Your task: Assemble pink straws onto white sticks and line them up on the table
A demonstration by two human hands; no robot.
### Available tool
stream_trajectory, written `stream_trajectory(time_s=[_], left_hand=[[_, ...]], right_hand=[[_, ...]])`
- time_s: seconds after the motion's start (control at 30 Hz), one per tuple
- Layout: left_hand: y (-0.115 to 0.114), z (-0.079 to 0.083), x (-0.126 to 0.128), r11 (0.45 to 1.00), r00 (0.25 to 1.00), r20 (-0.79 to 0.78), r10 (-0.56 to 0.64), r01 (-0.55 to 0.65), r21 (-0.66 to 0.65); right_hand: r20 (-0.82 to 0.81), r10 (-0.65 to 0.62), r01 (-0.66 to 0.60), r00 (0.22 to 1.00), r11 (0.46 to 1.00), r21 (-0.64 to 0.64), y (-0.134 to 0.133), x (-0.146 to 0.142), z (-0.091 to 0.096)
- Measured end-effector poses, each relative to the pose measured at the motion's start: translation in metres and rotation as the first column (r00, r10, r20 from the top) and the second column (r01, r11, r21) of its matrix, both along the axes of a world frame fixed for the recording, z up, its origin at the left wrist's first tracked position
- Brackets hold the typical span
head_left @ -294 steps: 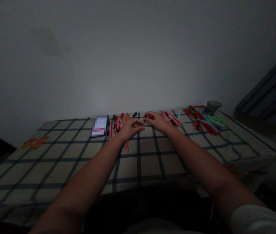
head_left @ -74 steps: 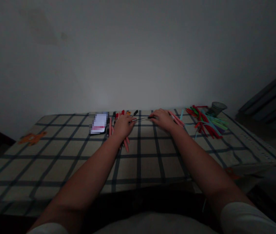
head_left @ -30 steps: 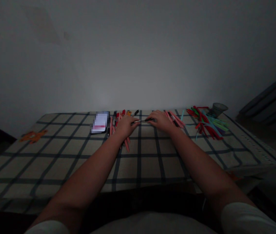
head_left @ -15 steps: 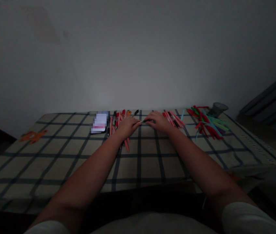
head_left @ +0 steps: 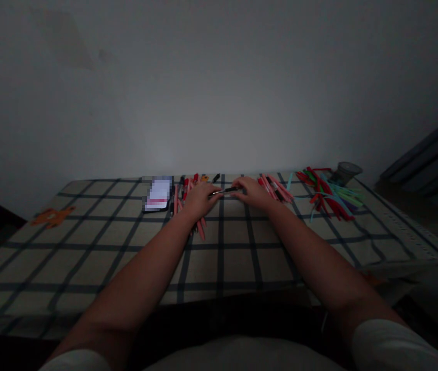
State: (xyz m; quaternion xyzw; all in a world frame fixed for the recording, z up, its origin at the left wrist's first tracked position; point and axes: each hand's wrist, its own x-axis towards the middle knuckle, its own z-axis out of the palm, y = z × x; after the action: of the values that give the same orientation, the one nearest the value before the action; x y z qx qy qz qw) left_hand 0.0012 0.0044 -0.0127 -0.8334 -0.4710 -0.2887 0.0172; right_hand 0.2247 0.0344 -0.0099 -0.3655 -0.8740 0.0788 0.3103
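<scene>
Above the middle of the checked tablecloth, a thin pen (head_left: 226, 190) with a dark barrel and a pale, shiny left end lies level between my two hands. My left hand (head_left: 199, 200) curls its thumb and fingers around the pale end. On the dark end, the fingertips of my right hand (head_left: 253, 192) are closed. Beneath and behind my left hand is a pile of pink and red pens (head_left: 187, 188), partly covered by it. A second bunch of pink pens (head_left: 275, 188) lies just beyond my right hand.
A phone with a lit screen (head_left: 159, 194) lies left of the pens. To the right are red, green and blue strips (head_left: 329, 196) beside a dark see-through cup (head_left: 346, 174). The checked tablecloth (head_left: 238, 257) has an orange figure (head_left: 52, 217) at left. A wall stands behind.
More of the dark barrel shows between my hands now. My left hand has shifted slightly left, its thumb and fingers a little farther apart. The right hand stays nearly in place.
</scene>
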Motion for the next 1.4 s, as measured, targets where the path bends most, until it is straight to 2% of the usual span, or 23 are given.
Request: stream_trajectory(time_s=[0.13,0.23,0.4,0.6,0.8,1.0,1.2,1.4], left_hand=[[-0.0006,0.0020,-0.0003,0.999,0.999,0.002,-0.036,0.036,0.015],[-0.0014,0.0023,0.0002,1.000,1.000,0.022,-0.017,0.017,0.023],[-0.0007,0.0002,0.0001,1.000,0.999,0.041,0.003,-0.003,0.005],[0.0008,0.0006,-0.0008,0.999,0.999,0.020,-0.044,0.043,0.032],[0.0005,0.0002,0.0001,1.000,0.999,0.036,0.005,-0.005,0.019],[-0.0015,0.0024,0.0010,0.998,0.998,0.015,-0.053,0.052,0.034],[-0.0002,-0.0001,0.0002,0.999,1.000,0.021,-0.012,0.012,0.032],[0.0029,-0.0020,-0.0023,0.995,0.995,0.053,-0.079,0.075,0.061]], right_hand=[[0.091,0.000,-0.001,0.996,1.000,0.015,0.0010,-0.0008,0.0003],[0.140,0.003,-0.003,0.990,1.000,0.000,0.0033,-0.0014,-0.0021],[0.016,-0.005,0.004,1.000,1.000,0.018,0.0048,0.0020,-0.0040],[0.117,0.020,-0.022,0.993,1.000,0.016,0.0005,0.0005,0.0008],[0.017,0.009,-0.010,1.000,1.000,0.018,0.0001,0.0019,0.0014],[0.125,0.033,-0.037,0.992,0.999,0.023,-0.0005,0.0005,0.0037],[0.019,0.030,-0.030,0.999,0.999,0.020,0.0000,0.0011,0.0025],[0.082,0.070,-0.073,0.994,0.997,0.034,0.0022,0.0015,0.0005]])
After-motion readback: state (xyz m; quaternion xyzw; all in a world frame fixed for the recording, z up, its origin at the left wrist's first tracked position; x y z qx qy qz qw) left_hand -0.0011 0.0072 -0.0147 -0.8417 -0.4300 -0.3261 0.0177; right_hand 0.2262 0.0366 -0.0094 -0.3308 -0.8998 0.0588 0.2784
